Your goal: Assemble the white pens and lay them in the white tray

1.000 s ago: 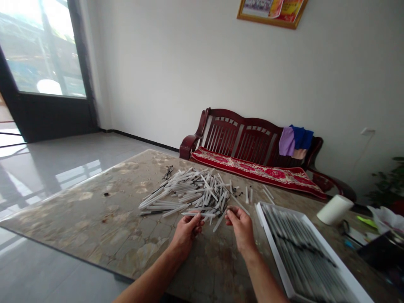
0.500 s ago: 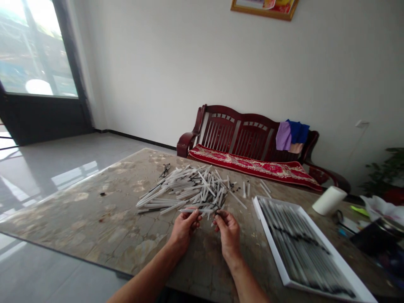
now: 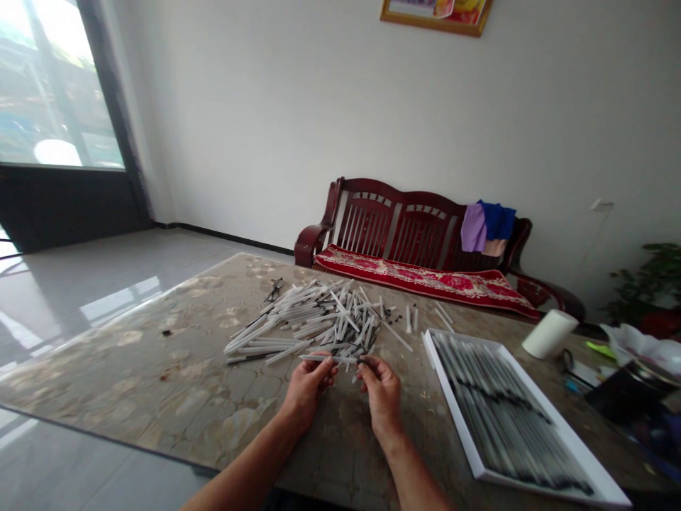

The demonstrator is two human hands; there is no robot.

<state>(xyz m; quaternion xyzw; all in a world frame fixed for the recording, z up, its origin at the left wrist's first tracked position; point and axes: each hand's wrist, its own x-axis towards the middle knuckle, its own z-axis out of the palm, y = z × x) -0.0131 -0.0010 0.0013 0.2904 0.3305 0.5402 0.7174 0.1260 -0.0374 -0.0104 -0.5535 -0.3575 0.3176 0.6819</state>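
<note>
My left hand (image 3: 309, 389) is closed around a slim whitish tube (image 3: 343, 360), held level between thumb and fingers. At the tube's right end, my right hand (image 3: 384, 392) pinches a small black piece (image 3: 362, 360), which looks like a cap; whether it is on the tube or just touching it I cannot tell. Just beyond both hands lies a loose pile of similar white tubes (image 3: 303, 312), some with black parts. To the right, a shallow white box (image 3: 468, 443) holds rows of translucent tubes with black ends (image 3: 511, 419).
Glasses (image 3: 274, 289) lie behind the pile on the patterned table (image 3: 196, 404). Several loose tubes and black bits lie right of it. Beyond the box are a white roll (image 3: 550, 333) and a dark container (image 3: 617, 390). A wooden bench (image 3: 399, 220) stands behind the table.
My two hands have come slightly closer together, and the black piece now meets the tube's end. The whole view has shifted a little.
</note>
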